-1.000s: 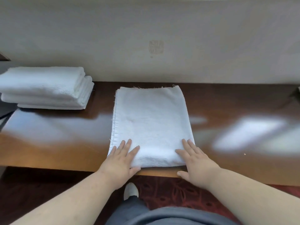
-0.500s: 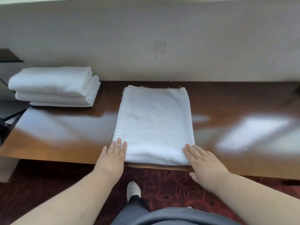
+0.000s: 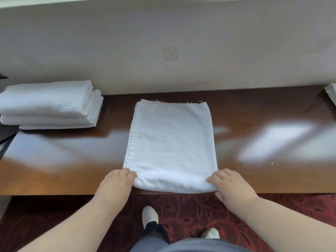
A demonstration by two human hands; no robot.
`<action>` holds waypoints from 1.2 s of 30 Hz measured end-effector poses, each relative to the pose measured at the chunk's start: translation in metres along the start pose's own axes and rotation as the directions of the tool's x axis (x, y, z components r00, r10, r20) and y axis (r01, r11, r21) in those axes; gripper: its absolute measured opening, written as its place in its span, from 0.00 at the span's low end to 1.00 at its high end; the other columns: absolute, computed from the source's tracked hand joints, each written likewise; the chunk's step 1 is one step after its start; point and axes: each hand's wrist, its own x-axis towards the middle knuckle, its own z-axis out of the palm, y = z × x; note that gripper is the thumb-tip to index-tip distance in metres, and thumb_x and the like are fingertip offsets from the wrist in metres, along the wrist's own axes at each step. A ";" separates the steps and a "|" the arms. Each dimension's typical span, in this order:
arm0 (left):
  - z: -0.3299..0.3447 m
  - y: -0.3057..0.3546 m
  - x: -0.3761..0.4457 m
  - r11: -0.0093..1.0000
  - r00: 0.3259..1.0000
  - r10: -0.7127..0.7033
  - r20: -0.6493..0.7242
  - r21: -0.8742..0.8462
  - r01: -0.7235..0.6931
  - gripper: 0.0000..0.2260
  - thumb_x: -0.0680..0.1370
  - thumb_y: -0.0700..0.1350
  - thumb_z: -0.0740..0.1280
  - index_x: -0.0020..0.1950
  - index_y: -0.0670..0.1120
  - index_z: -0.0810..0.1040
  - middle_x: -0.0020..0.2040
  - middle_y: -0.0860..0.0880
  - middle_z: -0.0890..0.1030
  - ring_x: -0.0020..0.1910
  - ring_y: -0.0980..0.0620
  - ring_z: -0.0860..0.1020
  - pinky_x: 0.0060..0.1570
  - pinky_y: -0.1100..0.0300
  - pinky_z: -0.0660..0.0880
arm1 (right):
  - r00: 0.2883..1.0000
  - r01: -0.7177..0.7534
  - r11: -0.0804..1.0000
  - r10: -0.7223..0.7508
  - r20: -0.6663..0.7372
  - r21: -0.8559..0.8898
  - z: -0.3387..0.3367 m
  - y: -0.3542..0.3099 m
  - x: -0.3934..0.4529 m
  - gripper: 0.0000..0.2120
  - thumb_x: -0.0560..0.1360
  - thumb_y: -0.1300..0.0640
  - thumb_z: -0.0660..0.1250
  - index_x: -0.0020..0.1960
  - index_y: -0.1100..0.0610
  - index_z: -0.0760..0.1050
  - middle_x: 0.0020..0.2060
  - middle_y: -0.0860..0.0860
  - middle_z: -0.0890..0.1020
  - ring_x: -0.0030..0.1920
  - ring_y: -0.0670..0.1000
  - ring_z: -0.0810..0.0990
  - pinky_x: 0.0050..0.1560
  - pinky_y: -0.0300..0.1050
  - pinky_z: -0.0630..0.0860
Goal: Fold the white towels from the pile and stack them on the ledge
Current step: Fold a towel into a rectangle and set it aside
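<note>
White folded towel [image 3: 171, 142] lies flat mid-ledge [image 3: 254, 110] — left hand [image 3: 114, 186] and right hand [image 3: 231, 186] each pinch a near corner; stack of folded towels [image 3: 49, 104] far left.

A white terry towel [image 3: 171, 142] lies flat on the glossy brown wooden ledge [image 3: 254, 110], folded into a tall rectangle; its far edge is frayed, its left edge shows stitched layers, its near fold sits at the ledge's front edge; at ten o'clock from it, well apart, a stack of folded white towels [image 3: 49, 104] rests against the wall, rounded folds facing right.
</note>
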 end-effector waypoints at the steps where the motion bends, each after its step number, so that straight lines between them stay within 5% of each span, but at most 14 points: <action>1: -0.004 -0.003 0.001 1.000 1.000 0.007 0.000 -0.021 -0.007 0.23 0.52 0.40 0.79 0.45 0.49 0.83 0.38 0.53 0.78 0.33 0.50 0.78 0.35 0.57 0.78 | 0.999 -0.036 0.999 0.035 0.014 0.032 -0.003 0.000 -0.001 0.24 0.57 0.53 0.77 0.52 0.44 0.79 0.46 0.41 0.80 0.49 0.49 0.80 0.50 0.45 0.78; 4: -0.029 -0.011 -0.001 0.975 0.997 -0.079 0.028 -0.205 0.083 0.17 0.66 0.44 0.72 0.54 0.51 0.82 0.46 0.56 0.79 0.47 0.52 0.78 0.50 0.59 0.76 | 0.984 -0.176 0.961 0.181 -0.004 0.214 -0.019 0.001 -0.005 0.22 0.64 0.52 0.67 0.57 0.47 0.79 0.52 0.41 0.77 0.58 0.47 0.73 0.63 0.41 0.69; 7: -0.059 -0.018 0.001 0.880 0.981 -0.182 0.064 -0.435 0.191 0.19 0.75 0.46 0.63 0.66 0.53 0.73 0.61 0.56 0.76 0.66 0.52 0.71 0.64 0.60 0.68 | 0.948 -0.274 0.860 0.316 -0.028 0.430 -0.049 -0.005 -0.006 0.17 0.65 0.55 0.65 0.53 0.44 0.77 0.50 0.38 0.76 0.56 0.43 0.72 0.60 0.36 0.68; 10: -0.090 -0.027 0.010 0.705 0.963 -0.264 0.053 -0.671 0.230 0.20 0.75 0.46 0.65 0.66 0.56 0.67 0.58 0.58 0.76 0.54 0.55 0.77 0.51 0.60 0.73 | 0.854 -0.384 0.678 0.519 -0.038 0.626 -0.079 -0.015 0.000 0.16 0.70 0.61 0.69 0.50 0.42 0.73 0.47 0.39 0.79 0.48 0.41 0.78 0.46 0.31 0.70; 14: -0.118 -0.039 0.043 0.380 0.928 -0.370 0.045 -0.904 0.196 0.19 0.77 0.41 0.66 0.62 0.57 0.62 0.52 0.52 0.76 0.41 0.53 0.77 0.38 0.61 0.72 | 0.702 -0.350 0.473 0.704 -0.108 0.809 -0.104 -0.021 0.027 0.16 0.74 0.62 0.68 0.55 0.44 0.69 0.44 0.46 0.79 0.43 0.48 0.78 0.43 0.42 0.73; 20: -0.119 -0.055 0.117 0.183 0.864 -0.500 0.062 -0.967 0.175 0.19 0.80 0.46 0.63 0.67 0.56 0.62 0.53 0.49 0.74 0.42 0.56 0.74 0.39 0.62 0.69 | 0.605 -0.234 0.401 0.773 -0.190 0.886 -0.125 -0.008 0.102 0.19 0.78 0.57 0.66 0.67 0.47 0.69 0.45 0.45 0.77 0.42 0.40 0.77 0.46 0.34 0.73; 24: -0.104 -0.059 0.159 0.129 0.824 -0.554 0.117 -0.966 0.225 0.19 0.81 0.48 0.62 0.70 0.56 0.62 0.56 0.51 0.74 0.41 0.59 0.73 0.37 0.66 0.66 | 0.586 -0.207 0.321 0.797 -0.146 0.924 -0.119 0.017 0.155 0.18 0.76 0.50 0.69 0.65 0.45 0.71 0.52 0.42 0.83 0.53 0.43 0.82 0.62 0.45 0.76; 32: -0.058 -0.061 0.231 0.131 0.773 -0.613 0.164 -0.943 0.305 0.18 0.81 0.54 0.62 0.69 0.59 0.63 0.57 0.51 0.75 0.50 0.54 0.76 0.41 0.62 0.69 | 0.583 -0.352 0.285 0.812 -0.029 0.892 -0.089 0.059 0.220 0.16 0.78 0.48 0.66 0.66 0.47 0.74 0.46 0.35 0.78 0.47 0.36 0.77 0.48 0.31 0.70; 36: -0.050 -0.053 0.249 0.205 0.769 -0.610 0.189 -0.901 0.383 0.19 0.82 0.53 0.62 0.71 0.56 0.63 0.61 0.49 0.73 0.51 0.51 0.75 0.48 0.59 0.69 | 0.564 -0.445 0.276 0.825 0.027 0.852 -0.069 0.063 0.229 0.18 0.80 0.46 0.64 0.68 0.48 0.72 0.55 0.41 0.79 0.56 0.46 0.77 0.55 0.38 0.67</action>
